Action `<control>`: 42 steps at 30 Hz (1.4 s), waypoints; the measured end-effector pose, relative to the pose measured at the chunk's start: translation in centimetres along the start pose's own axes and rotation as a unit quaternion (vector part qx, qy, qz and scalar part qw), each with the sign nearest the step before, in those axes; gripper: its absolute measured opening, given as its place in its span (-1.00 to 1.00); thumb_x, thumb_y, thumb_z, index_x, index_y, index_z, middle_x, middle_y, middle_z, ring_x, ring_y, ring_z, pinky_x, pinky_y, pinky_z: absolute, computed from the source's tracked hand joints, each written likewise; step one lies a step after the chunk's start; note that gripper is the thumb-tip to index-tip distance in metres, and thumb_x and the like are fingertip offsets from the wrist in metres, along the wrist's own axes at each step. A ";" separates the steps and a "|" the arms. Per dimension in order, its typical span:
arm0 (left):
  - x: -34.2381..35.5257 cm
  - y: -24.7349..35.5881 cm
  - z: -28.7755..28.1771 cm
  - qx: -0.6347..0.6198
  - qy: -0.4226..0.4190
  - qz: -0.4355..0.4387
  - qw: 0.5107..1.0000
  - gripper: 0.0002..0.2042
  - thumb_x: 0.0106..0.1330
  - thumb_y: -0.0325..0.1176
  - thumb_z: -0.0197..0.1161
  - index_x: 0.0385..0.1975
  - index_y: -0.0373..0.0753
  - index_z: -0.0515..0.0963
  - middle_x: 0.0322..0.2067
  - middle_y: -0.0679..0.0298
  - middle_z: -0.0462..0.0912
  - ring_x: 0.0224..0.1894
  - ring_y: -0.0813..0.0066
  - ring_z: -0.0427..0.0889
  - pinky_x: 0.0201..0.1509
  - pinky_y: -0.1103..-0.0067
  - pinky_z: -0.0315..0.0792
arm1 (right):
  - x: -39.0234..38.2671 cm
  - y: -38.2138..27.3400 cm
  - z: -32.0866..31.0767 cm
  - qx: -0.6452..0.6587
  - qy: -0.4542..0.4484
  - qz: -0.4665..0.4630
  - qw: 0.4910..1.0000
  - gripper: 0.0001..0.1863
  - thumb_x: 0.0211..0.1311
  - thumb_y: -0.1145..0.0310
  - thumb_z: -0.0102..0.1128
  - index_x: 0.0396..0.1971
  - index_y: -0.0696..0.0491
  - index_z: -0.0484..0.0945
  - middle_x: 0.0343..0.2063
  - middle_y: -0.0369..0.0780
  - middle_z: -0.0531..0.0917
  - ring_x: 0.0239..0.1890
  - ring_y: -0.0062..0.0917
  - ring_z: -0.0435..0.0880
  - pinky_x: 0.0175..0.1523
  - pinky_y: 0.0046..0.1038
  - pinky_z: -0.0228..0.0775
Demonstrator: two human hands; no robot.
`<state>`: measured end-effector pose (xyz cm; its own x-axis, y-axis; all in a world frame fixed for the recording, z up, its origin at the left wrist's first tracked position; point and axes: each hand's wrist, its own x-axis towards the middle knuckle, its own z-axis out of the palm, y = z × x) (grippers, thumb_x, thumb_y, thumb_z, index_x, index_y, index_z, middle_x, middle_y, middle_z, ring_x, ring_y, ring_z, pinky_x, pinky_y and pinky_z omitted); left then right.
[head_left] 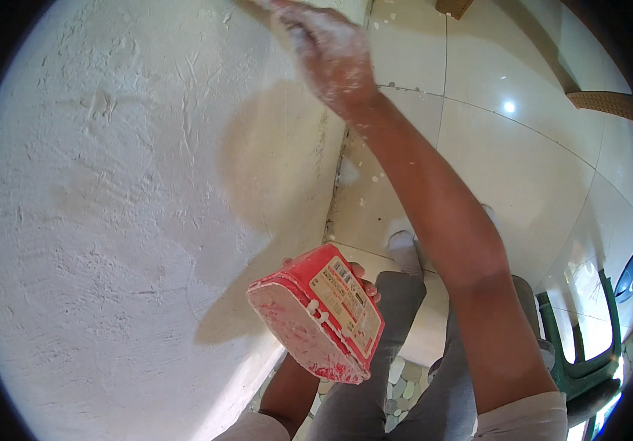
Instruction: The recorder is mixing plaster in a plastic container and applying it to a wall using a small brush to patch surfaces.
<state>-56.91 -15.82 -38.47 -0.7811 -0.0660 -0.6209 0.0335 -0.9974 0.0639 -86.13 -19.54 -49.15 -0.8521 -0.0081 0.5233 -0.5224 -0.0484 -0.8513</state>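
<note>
My left hand [366, 283] is closed round a red plastic container [346, 301] with a pale printed label. White paste smears cover its broad end and hang along one edge. Most of that hand is hidden behind the container; only fingertips show. Stretched far forward, my right hand [331, 55] is coated in white paste and lies close to the wall [147, 206]. Its fingers are bent together at the upper edge of the picture, where whatever they grip is cut off. The wall is white, with rough ridges and smears; a yellower, smoother patch lies beneath my right hand.
Glossy cream floor tiles [522, 169] with white spatters meet the wall's foot. A green plastic chair [584, 360] stands at the right. Brown furniture legs [610, 104] show at the upper right. Pebble-patterned flooring [404, 382] lies near my legs.
</note>
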 end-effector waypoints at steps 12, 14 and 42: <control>-0.3 -0.7 -1.5 -0.035 -0.028 -0.013 0.999 -0.23 0.32 0.35 -0.22 0.22 -0.25 0.34 0.12 -0.01 0.46 0.06 -0.11 0.50 0.22 0.08 0.32 | -19.2 -10.8 0.4 0.008 -0.232 0.051 0.971 -0.51 -0.09 0.53 0.22 -0.03 -0.05 0.58 -0.04 -0.19 0.63 -0.16 -0.35 0.66 -0.10 -0.36 0.54; -0.3 -0.3 -2.8 0.024 -0.041 -0.007 0.999 -0.23 0.33 0.35 -0.21 0.24 -0.24 0.31 0.15 -0.01 0.42 0.07 -0.11 0.49 0.23 0.10 0.31 | -19.8 -10.6 -0.4 0.009 -0.223 0.027 0.974 -0.55 -0.08 0.49 0.23 -0.06 -0.05 0.59 -0.04 -0.20 0.63 -0.15 -0.39 0.65 -0.11 -0.36 0.53; -1.6 -0.3 -2.2 0.025 -0.047 -0.005 0.999 -0.34 0.34 0.21 -0.08 0.27 -0.15 0.27 0.09 0.00 0.42 0.07 -0.10 0.48 0.21 0.10 0.35 | -22.2 -8.5 -4.1 0.250 -0.253 0.339 0.871 -0.67 0.24 0.37 0.16 0.02 -0.04 0.55 0.00 -0.27 0.60 -0.06 -0.45 0.61 0.01 -0.41 0.48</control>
<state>-54.30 -15.51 -39.19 -0.8359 -0.0499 -0.5467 -0.0048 -0.9952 0.0982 -62.93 -14.86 -53.63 -0.7702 -0.6369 -0.0357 0.2818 -0.2895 -0.9148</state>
